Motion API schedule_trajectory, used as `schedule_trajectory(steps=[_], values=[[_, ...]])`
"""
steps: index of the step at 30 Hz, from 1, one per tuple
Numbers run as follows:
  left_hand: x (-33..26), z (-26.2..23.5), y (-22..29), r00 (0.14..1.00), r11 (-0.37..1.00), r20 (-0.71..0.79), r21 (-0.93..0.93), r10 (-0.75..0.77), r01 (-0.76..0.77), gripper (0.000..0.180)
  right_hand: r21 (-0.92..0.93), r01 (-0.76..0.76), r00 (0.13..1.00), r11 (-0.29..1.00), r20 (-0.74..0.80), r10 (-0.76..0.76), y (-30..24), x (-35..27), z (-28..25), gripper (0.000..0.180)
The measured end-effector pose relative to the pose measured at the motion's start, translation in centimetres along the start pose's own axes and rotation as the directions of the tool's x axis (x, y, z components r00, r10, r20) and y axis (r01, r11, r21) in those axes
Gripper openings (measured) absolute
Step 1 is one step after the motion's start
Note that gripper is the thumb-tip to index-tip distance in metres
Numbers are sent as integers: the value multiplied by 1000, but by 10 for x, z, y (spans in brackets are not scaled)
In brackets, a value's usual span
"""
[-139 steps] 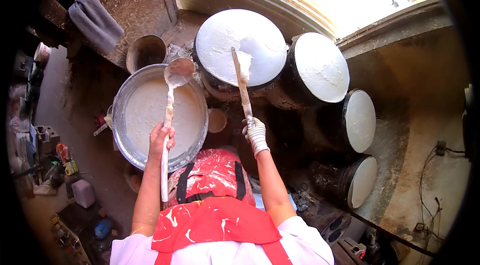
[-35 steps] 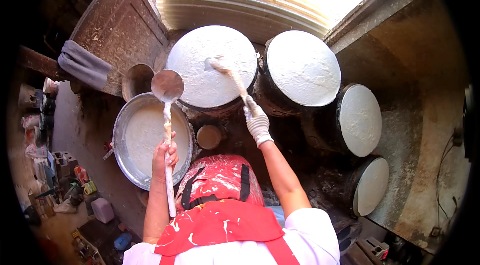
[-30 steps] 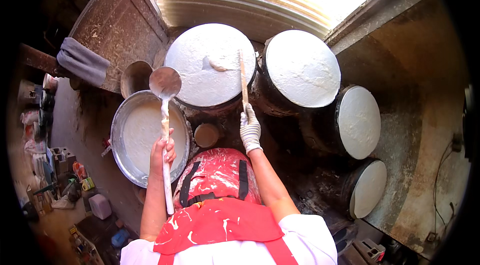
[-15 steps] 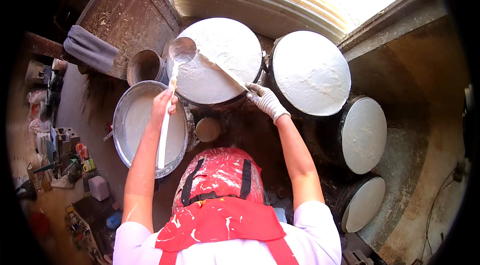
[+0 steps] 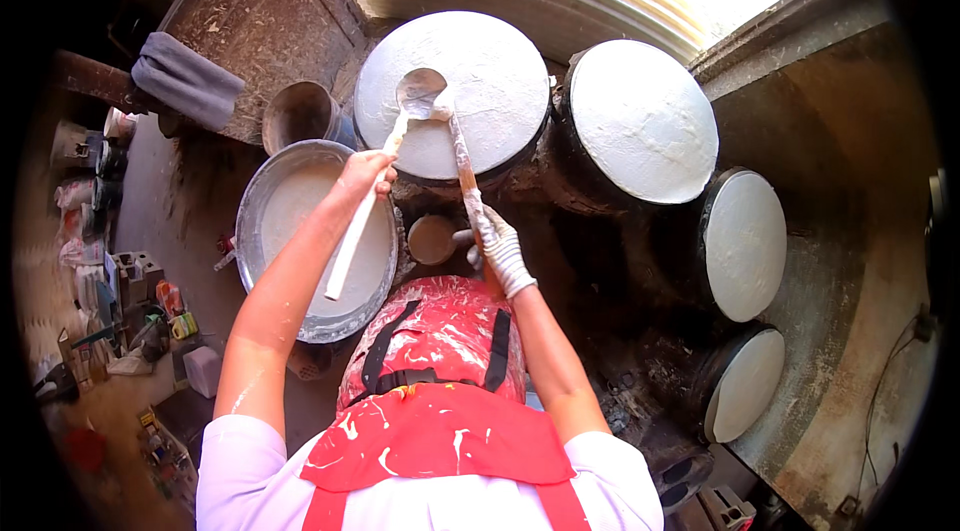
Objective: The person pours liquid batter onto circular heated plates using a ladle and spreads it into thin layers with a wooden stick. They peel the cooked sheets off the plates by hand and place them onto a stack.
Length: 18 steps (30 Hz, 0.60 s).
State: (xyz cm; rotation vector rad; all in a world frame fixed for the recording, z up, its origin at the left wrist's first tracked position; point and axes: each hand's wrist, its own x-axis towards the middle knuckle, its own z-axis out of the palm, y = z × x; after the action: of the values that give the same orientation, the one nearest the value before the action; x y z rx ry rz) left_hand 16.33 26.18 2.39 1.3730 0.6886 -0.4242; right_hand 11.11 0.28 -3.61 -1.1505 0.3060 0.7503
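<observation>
My left hand (image 5: 367, 176), bare, is closed round the white handle of a metal ladle (image 5: 420, 89). The ladle's bowl is over the largest round white top (image 5: 450, 41). My right hand (image 5: 497, 249), in a pale ribbed glove, grips a long flat wooden stick (image 5: 464, 159) smeared with white paste. A clump of paste sits at the stick's far tip, which meets the right side of the bowl; whether they touch is hard to tell. Left of the ladle handle stands a metal basin (image 5: 247, 226) holding creamy white liquid, partly covered by my left forearm.
Several more dark drums with white round tops curve down the right, such as one drum (image 5: 640, 121). A bucket (image 5: 295, 118) lies behind the basin, a small round pot (image 5: 432, 241) beside it. A grey cloth (image 5: 187, 79) hangs at left. Tools and containers clutter the far left floor.
The stick has swung off the white surface to point away from me, its tip now at the ladle. My right hand has drawn nearer my body; the ladle has shifted right.
</observation>
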Motion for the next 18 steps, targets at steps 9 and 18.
schedule_trajectory(steps=[9, 18], values=[[-35, 43, 33, 826, 297, 563, -786, -23, 543, 27, -878, 389, 585, 278, 2, -811, 67, 11, 73, 47], [-57, -71, 72, 731, 241, 426, -905, 533, 351, 37, -858, 273, 591, 435, -207, -779, 68, -2, 25, 42]])
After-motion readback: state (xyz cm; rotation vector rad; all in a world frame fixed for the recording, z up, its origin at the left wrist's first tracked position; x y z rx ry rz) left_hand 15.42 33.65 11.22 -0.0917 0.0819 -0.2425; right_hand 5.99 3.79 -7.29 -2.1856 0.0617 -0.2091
